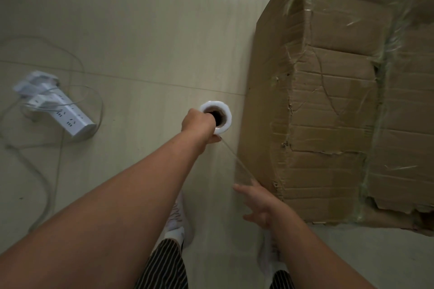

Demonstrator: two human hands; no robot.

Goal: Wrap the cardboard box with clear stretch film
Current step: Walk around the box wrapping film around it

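Note:
A large worn cardboard box (333,110) stands on the floor at the right, with clear film over its torn top. My left hand (199,124) grips a white roll of clear stretch film (219,116) held upright, fingers hooked into its core. A strip of film (237,162) runs from the roll down to the box's near corner. My right hand (258,204) has its fingers spread and touches that film at the corner of the box.
White power strips (56,105) with loose grey cables (44,185) lie on the pale tiled floor at the left. My feet in white shoes (178,220) stand below my arms, close to the box.

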